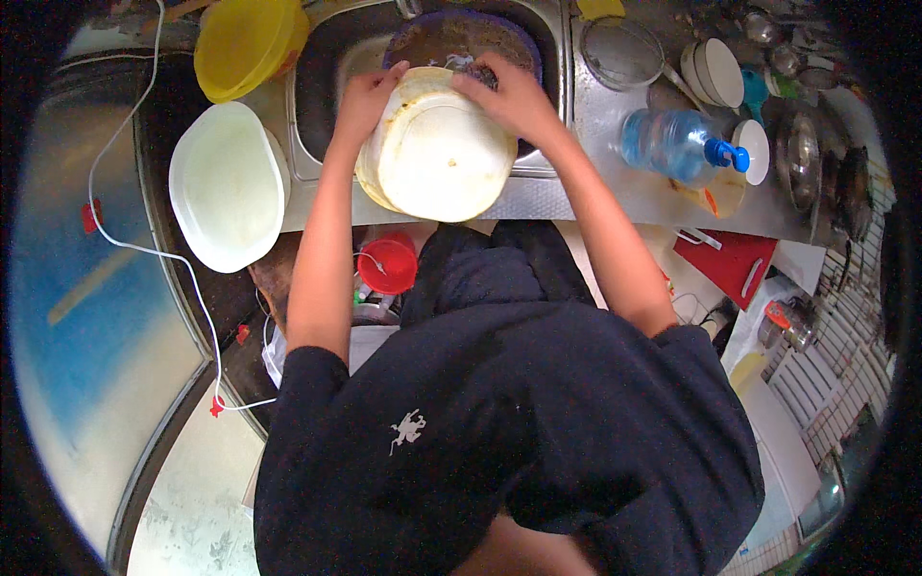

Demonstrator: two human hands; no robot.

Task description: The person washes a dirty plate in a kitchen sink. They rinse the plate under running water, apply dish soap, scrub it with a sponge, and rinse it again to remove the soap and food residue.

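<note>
A stained white plastic tub (pixel 450 155), its underside towards me, is tilted over the near edge of the steel sink (pixel 292 93). My left hand (pixel 371 101) grips the tub's far left rim. At the far right, my right hand (pixel 508 97) touches the tub, with a dark scouring pad (pixel 481 74) partly hidden under its fingers. Behind the tub, a purple-rimmed basin (pixel 464 36) with murky contents stands in the sink. Brown marks show on the tub's side and base.
Left of the sink are a yellow basin (pixel 248 47) and a white oval basin (pixel 229 187). On the steel counter at right lie a strainer (pixel 623 54), white bowls (pixel 713 72) and a blue pump bottle (pixel 670 147). A red bucket (pixel 387 264) is below the counter; a white cable (pixel 184 258) hangs at left.
</note>
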